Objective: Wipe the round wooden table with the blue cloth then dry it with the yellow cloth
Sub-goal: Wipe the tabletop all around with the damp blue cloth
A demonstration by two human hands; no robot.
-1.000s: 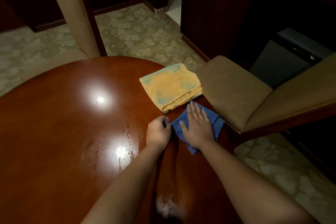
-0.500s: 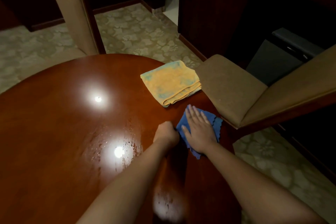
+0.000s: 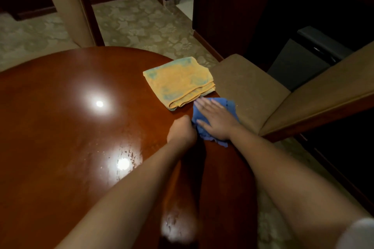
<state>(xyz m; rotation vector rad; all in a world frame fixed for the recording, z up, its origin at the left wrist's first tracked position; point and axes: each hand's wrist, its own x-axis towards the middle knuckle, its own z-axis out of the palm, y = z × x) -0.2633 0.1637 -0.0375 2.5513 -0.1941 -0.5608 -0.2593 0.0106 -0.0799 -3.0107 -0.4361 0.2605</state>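
The round wooden table [image 3: 60,127] fills the left and middle of the view, glossy, with wet streaks near the lamp reflections. The blue cloth [image 3: 229,105] lies at the table's right edge. My right hand [image 3: 214,119] rests flat on it, fingers spread and pointing to the far left. My left hand [image 3: 182,130] is a fist beside it, pinching the cloth's left edge. The folded yellow cloth [image 3: 180,82], with teal blotches, lies just beyond the blue cloth, its near edge almost touching my right fingertips.
A tan upholstered chair [image 3: 249,87] stands right against the table's right edge. Another chair's back [image 3: 66,6] rises beyond the far edge. A dark wooden cabinet [image 3: 232,12] and a grey bin [image 3: 303,56] stand at the right. Patterned carpet [image 3: 141,24] covers the floor.
Both hands and the blue cloth have slid a little away from me toward the yellow cloth. My right fingers now point more to the left. My head has shifted, so the view has moved.
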